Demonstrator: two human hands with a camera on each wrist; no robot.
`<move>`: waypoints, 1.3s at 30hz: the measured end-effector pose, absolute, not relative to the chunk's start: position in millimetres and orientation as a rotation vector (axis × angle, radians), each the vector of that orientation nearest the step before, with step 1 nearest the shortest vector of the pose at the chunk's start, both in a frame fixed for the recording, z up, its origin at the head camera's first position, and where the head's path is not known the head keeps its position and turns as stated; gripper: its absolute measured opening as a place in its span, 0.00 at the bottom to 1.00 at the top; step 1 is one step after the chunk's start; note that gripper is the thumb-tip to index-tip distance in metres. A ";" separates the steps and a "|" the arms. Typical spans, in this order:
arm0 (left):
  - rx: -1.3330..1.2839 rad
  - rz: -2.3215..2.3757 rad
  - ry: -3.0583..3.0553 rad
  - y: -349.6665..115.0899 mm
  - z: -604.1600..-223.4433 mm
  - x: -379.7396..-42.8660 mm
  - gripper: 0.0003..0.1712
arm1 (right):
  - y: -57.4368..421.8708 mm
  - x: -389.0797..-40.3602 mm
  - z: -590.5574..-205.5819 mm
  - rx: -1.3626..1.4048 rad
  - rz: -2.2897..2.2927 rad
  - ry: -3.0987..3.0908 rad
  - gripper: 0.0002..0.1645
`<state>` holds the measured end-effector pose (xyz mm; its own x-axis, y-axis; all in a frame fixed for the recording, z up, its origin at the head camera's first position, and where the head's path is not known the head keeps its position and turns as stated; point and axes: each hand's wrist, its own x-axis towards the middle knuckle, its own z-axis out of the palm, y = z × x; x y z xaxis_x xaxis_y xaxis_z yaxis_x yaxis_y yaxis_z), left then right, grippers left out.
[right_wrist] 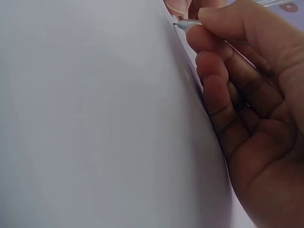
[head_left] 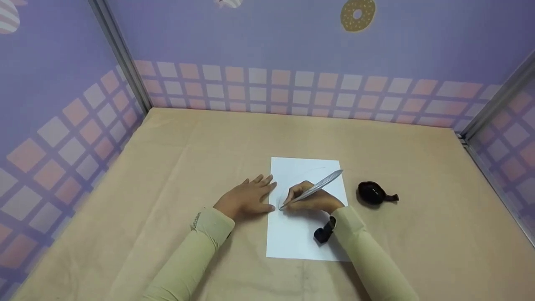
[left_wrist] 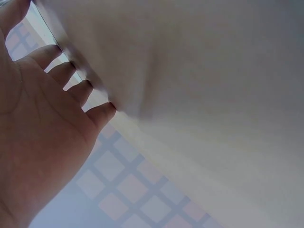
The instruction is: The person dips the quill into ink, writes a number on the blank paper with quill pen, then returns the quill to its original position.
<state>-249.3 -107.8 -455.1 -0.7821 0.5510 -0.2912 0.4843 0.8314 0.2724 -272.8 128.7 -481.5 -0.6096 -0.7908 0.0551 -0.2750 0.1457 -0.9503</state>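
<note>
A sheet of white paper (head_left: pixel 288 238) lies on the cloth-covered table. My right hand (head_left: pixel 312 200) rests on it and pinches a silver-grey, feather-shaped pen (head_left: pixel 324 183) between thumb and fingers. The pen slants up to the right, its tip at the paper near the left edge. In the right wrist view the fine nib (right_wrist: pixel 183 24) pokes out past the fingertips. A faint curved line runs across the upper part of the sheet. My left hand (head_left: pixel 249 198) lies flat with spread fingers, thumb and fingertips at the paper's left edge.
Right of the paper sits a glossy black, rounded dish-like object (head_left: pixel 371 193) with a short stem. A beige cloth (head_left: pixel 200 146) covers the table. Patterned wall panels (head_left: pixel 250 37) with metal corner posts stand behind and at both sides.
</note>
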 end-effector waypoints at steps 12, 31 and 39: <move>0.792 0.263 2.653 -105.4 -454.9 -251.2 0.45 | 130.7 -272.5 -480.7 -0.986 -1.478 1.964 0.08; 0.773 0.336 2.649 -111.2 -452.7 -249.5 0.44 | 127.5 -272.8 -476.4 -0.942 -1.466 1.966 0.09; 0.774 0.324 2.649 -107.5 -457.9 -251.9 0.44 | 129.7 -273.7 -484.2 -0.984 -1.513 1.894 0.08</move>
